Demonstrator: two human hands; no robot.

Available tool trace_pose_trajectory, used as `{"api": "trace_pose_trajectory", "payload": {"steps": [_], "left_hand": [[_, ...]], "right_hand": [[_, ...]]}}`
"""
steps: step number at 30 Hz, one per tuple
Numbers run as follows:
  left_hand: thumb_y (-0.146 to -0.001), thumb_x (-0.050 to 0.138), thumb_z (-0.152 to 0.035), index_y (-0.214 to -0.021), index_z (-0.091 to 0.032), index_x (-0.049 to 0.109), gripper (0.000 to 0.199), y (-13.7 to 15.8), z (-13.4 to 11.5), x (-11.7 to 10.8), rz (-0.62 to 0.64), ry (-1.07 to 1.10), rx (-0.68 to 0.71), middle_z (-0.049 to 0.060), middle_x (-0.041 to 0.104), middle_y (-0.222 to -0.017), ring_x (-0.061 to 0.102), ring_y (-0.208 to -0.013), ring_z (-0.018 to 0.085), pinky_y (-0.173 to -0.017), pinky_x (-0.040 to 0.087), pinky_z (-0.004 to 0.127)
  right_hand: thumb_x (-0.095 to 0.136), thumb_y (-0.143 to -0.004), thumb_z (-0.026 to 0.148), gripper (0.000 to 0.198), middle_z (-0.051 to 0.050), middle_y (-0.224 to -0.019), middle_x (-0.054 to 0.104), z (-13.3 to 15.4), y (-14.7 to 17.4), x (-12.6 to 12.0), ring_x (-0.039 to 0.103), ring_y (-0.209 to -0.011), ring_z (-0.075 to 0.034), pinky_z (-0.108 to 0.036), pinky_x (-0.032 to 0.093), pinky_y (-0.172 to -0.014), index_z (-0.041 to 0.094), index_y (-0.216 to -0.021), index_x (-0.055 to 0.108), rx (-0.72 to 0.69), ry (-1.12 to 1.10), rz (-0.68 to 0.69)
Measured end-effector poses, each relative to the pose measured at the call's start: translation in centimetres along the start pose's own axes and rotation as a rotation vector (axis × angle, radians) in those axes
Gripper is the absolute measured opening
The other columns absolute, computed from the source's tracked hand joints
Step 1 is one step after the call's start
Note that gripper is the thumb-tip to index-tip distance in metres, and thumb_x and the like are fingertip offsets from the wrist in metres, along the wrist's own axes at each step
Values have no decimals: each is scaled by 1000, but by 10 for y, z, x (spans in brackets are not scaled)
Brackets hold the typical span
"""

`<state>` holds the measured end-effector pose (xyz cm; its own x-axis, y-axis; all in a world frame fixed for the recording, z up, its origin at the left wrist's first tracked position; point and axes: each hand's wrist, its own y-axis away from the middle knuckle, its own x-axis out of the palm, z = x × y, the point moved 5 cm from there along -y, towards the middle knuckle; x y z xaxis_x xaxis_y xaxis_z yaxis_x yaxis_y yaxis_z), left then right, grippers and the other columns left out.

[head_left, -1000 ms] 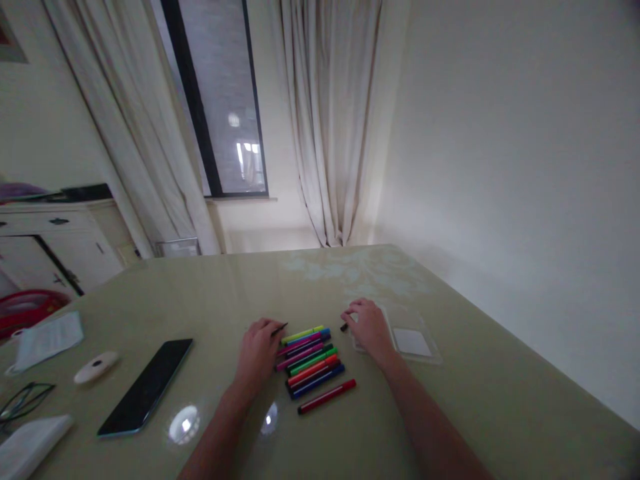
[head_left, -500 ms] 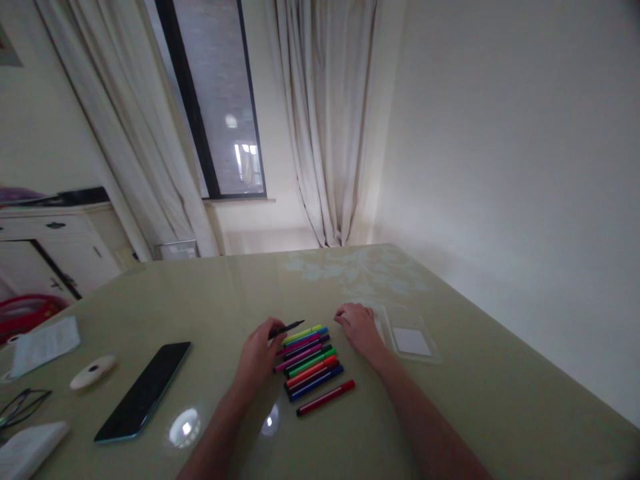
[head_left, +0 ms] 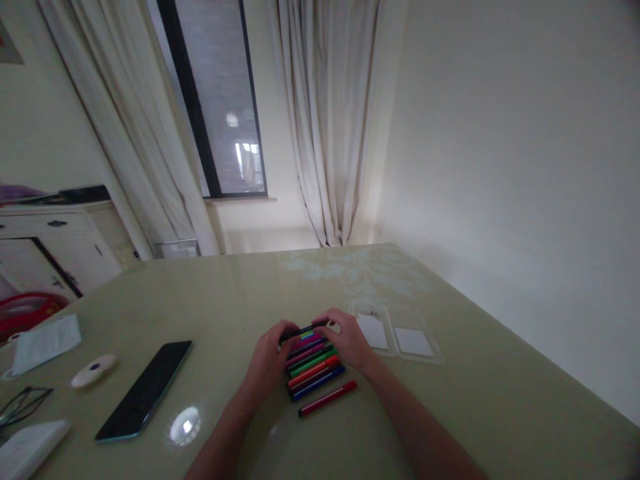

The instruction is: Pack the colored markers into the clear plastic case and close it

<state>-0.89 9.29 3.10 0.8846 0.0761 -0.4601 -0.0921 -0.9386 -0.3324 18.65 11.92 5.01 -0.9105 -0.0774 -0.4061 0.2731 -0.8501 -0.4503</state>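
Observation:
A black marker [head_left: 304, 330] is held level at the far end of a row of coloured markers [head_left: 314, 369]. My left hand [head_left: 270, 350] grips its left end between thumb and fingers. At the marker's right end, the fingers of my right hand [head_left: 347, 339] are pinched; whether a separate cap is in them is too small to tell. The row includes green, orange, blue and purple markers lying side by side, partly hidden by my hands. A dark red marker [head_left: 327, 399] lies slightly apart on the near side.
Right of my hands lies an opened clear plastic case [head_left: 395, 353] with white inserts. Leftward on the glossy table [head_left: 225, 293] are a phone [head_left: 145, 390], a white oval object [head_left: 94, 371], a face mask [head_left: 47, 343] and glasses [head_left: 25, 405]. A wall borders the right side.
My right hand has moved left from the clear case to the black marker's right end, uncovering the case's left half. My left hand, still holding the marker, has shifted slightly right.

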Motion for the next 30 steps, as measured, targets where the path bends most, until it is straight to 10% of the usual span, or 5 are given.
{"api": "trace_pose_trajectory", "payload": {"steps": [15,21,30], "left_hand": [[-90,58,-44,-96,-23,70,25,4,-4,9,-16,31,-50,4,77,-96,71,-92,24,-85,55,36],[-100,38,-56,-121,-18,64,51,5,16,3,-242,-147,-153,15,69,-127,61,-124,31,-112,42,53],[-105,26,-51,-126,-18,61,53,-2,21,31,-179,-24,-139,13,68,-130,61,-126,24,-112,44,47]], "right_hand": [[72,-83,33,15,-4,-82,79,-3,1,6,72,-80,-21,-32,54,-79,21,-86,81,129,-137,-15],[69,-84,25,13,-4,-85,78,-20,-2,-1,71,-81,-20,-32,54,-79,19,-91,78,168,-16,44],[69,-86,20,9,-4,-90,76,-23,1,12,68,-89,-20,-30,49,-85,20,-88,78,71,242,139]]}}
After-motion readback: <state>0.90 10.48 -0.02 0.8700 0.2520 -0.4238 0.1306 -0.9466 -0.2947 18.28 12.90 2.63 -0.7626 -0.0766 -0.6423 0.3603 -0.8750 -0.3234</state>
